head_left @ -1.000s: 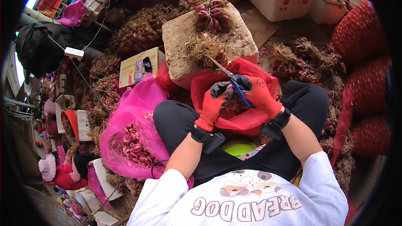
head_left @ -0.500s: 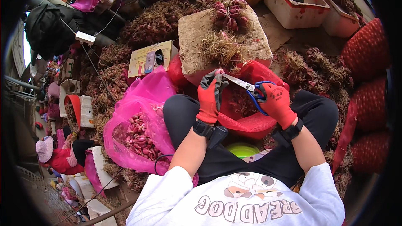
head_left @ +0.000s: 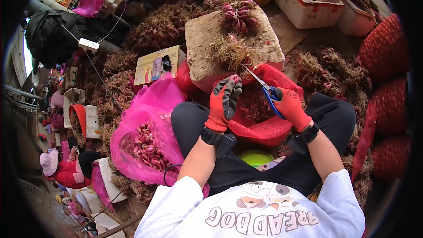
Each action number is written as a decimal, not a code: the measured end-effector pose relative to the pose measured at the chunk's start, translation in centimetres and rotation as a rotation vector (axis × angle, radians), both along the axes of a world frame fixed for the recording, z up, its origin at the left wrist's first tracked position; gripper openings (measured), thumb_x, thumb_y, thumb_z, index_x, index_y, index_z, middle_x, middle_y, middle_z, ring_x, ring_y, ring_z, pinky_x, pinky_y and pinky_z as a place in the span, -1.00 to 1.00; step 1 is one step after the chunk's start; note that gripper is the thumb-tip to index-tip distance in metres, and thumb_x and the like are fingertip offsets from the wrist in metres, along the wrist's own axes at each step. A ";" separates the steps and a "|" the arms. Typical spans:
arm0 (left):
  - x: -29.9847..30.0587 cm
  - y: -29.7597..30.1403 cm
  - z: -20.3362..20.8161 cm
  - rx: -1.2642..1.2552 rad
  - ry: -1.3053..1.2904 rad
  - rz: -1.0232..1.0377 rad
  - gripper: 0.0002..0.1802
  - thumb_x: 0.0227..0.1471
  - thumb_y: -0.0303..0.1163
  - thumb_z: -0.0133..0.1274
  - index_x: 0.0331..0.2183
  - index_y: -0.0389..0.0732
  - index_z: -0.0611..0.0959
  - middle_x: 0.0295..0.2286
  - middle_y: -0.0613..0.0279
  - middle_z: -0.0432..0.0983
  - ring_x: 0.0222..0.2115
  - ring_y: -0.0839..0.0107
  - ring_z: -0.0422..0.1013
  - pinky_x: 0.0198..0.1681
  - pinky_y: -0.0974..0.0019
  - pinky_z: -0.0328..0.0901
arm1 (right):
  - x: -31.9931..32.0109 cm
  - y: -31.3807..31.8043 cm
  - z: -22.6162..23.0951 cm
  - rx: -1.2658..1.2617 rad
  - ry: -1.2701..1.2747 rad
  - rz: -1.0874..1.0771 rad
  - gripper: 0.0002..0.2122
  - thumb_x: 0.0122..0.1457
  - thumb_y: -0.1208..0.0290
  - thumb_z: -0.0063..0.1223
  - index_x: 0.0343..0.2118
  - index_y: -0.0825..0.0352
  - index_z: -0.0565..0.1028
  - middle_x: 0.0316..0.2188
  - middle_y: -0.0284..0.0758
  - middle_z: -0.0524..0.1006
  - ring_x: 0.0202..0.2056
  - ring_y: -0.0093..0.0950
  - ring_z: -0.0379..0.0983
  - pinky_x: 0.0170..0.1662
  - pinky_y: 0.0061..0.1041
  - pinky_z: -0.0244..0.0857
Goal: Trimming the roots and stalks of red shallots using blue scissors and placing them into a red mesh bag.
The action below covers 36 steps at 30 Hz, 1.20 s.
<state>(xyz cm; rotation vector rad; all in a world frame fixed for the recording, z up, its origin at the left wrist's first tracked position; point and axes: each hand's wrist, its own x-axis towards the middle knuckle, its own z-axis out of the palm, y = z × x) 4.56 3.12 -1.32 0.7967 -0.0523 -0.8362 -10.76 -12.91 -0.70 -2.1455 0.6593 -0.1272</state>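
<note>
My left hand [head_left: 224, 101], in a red glove with a grey palm, pinches a small shallot [head_left: 236, 79] at its fingertips. In my right hand [head_left: 290, 106], gloved alike, are scissors [head_left: 265, 89] with blue handles, their blades pointing up and left just beside the shallot. Beyond my hands stands a worn foam block [head_left: 200, 39], bearing a bunch of shallots [head_left: 238, 16] and a tangle of dry roots and stalks [head_left: 230, 52]. A red mesh bag [head_left: 260, 133] lies open between my legs. Left of my knee, a pink mesh bag [head_left: 125, 161] contains loose shallots [head_left: 150, 146].
A cardboard box [head_left: 144, 68] with a phone on it sits beside the block. White foam bins [head_left: 308, 14] stand at the far right, full red mesh sacks [head_left: 387, 103] at the right. Heaped shallot bunches [head_left: 161, 24] surround me. A person [head_left: 66, 169] sits at the left.
The scissors have swung to point more upward, and their blades have come away from the shallot. My left hand has turned slightly, still pinching it.
</note>
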 end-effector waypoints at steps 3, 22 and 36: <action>-0.2 -0.1 0.0 0.011 -0.037 0.021 -0.80 0.11 -0.45 -0.03 -0.17 -0.19 0.52 -0.28 0.29 0.50 -0.28 0.52 0.44 -0.29 0.56 0.40 | -0.1 1.0 2.1 -0.072 -0.181 0.055 -0.63 -0.08 0.09 0.19 -0.28 0.24 0.47 -0.36 -0.24 0.50 -0.31 -0.23 0.46 -0.27 -0.32 0.31; 0.2 -0.2 -0.1 -0.086 0.005 -0.129 -0.78 0.15 -0.42 -0.09 -0.13 -0.18 0.48 -0.24 0.30 0.48 -0.26 0.47 0.44 -0.25 0.49 0.40 | -0.4 0.5 1.0 -0.071 -0.150 0.065 -0.66 -0.06 0.11 0.18 -0.28 0.21 0.49 -0.41 -0.26 0.53 -0.35 -0.26 0.48 -0.30 -0.33 0.33; 0.2 0.6 -1.4 -0.099 -0.084 -0.198 -0.63 0.11 -0.39 -0.02 -0.02 -0.17 0.40 -0.21 0.34 0.44 -0.25 0.48 0.41 -0.16 0.39 0.34 | -0.7 1.1 1.8 -0.227 -0.170 0.115 -0.63 -0.07 0.02 0.17 -0.30 0.19 0.50 -0.45 -0.29 0.53 -0.40 -0.28 0.48 -0.36 -0.33 0.32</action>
